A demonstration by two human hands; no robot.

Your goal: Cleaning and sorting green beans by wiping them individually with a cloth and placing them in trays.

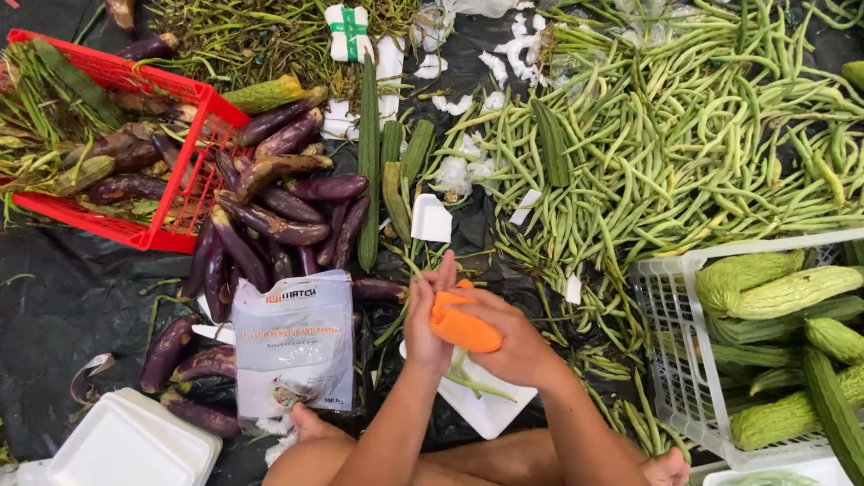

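Both hands, left [428, 319] and right [513, 346], grasp a smooth, bright orange piece [462, 329]. Long green beans [684, 153] lie at one o'clock, purple eggplants [279, 216] at ten o'clock.

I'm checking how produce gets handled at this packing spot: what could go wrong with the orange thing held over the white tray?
The orange piece, pinched between the left hand and right hand, might slip onto the black sheet. The white foam tray beneath sits partly over scattered green beans, so it may tip when loaded.
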